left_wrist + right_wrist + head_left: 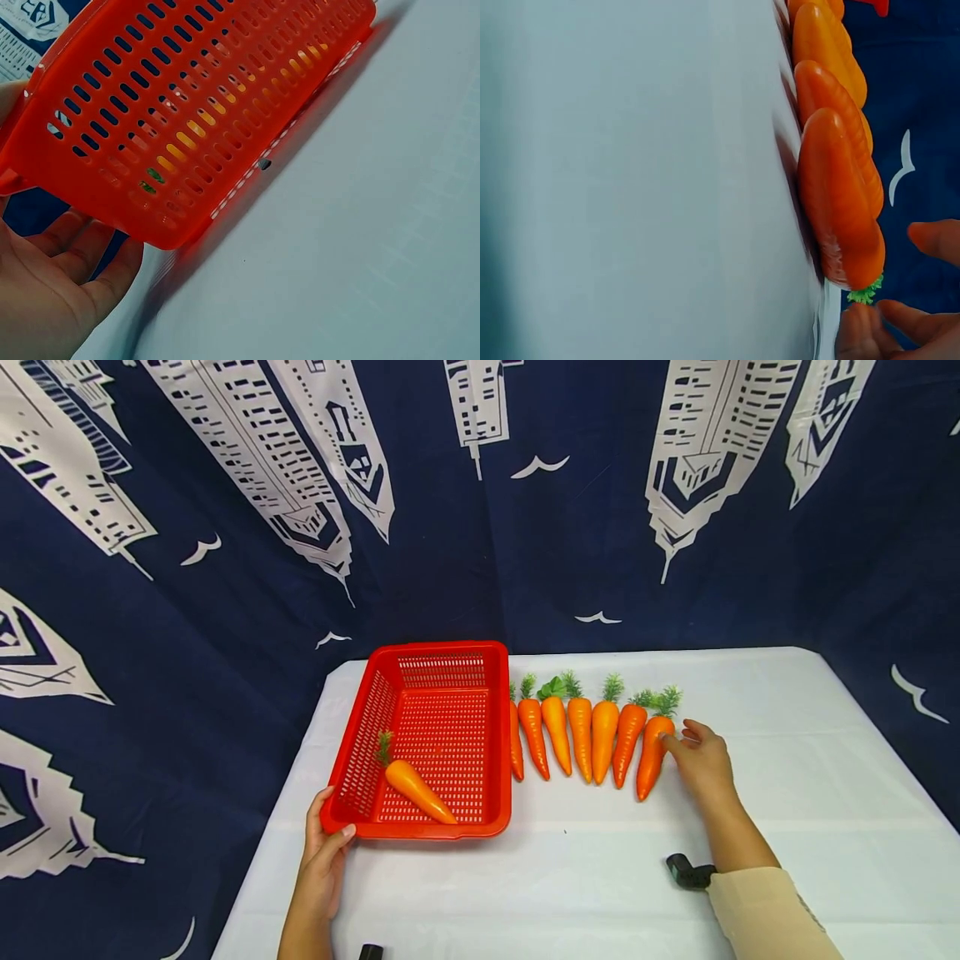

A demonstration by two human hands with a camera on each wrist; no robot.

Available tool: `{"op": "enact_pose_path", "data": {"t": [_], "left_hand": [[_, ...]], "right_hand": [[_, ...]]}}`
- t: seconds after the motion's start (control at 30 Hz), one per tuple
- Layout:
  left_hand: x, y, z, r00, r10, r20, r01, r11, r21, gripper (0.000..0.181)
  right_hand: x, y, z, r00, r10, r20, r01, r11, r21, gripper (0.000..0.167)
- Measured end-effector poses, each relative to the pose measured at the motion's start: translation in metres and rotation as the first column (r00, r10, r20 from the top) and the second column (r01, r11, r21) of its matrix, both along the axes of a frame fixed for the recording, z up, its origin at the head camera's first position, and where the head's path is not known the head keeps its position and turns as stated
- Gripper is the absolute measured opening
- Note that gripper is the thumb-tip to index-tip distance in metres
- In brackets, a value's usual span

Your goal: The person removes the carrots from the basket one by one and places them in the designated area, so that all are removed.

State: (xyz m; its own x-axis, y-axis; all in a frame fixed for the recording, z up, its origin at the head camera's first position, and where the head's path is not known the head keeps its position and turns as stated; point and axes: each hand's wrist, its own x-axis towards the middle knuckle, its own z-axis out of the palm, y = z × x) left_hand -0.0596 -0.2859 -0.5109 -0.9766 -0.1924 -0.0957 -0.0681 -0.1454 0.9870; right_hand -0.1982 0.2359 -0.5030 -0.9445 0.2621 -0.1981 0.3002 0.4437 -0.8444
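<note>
At its near left corner, the red plastic basket point(501, 743) is gripped by my left hand point(322, 868), thumb on the rim. In the left wrist view the basket's slotted wall point(172, 82) looks tilted, with the fingers at its corner. One orange carrot point(418, 790) with a green tuft lies inside it. To the basket's right, several carrots lie in a row, tufts pointing away. My right hand point(703, 764) is beside the rightmost carrot point(655, 762), thumb and fingers spread around its upper end. The right wrist view shows a gap between the fingers and this carrot point(840, 202).
A white cloth point(585, 893) covers the table. Behind it hangs a dark blue curtain point(562, 552) printed with white buildings and birds. A black device point(688, 872) sits at the right wrist. The basket's right wall partly hides the leftmost carrot point(515, 747) of the row.
</note>
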Motion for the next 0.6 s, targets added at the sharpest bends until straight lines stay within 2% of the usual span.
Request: {"op": "enact_pose_path", "data": {"t": [0.27, 0.6], "left_hand": [[0.0, -0.001, -0.002, 1.0, 0.002, -0.004, -0.002, 1.0, -0.005, 0.066], [-0.001, 0.0, -0.001, 1.0, 0.002, -0.009, -0.002, 1.0, 0.005, 0.065]], "right_hand": [[0.006, -0.001, 0.007, 0.993, -0.099, -0.072, 0.091, 0.99, -0.107, 0.06], [0.009, -0.013, 0.015, 0.985, -0.117, -0.123, 0.095, 0.981, -0.17, 0.054]]}}
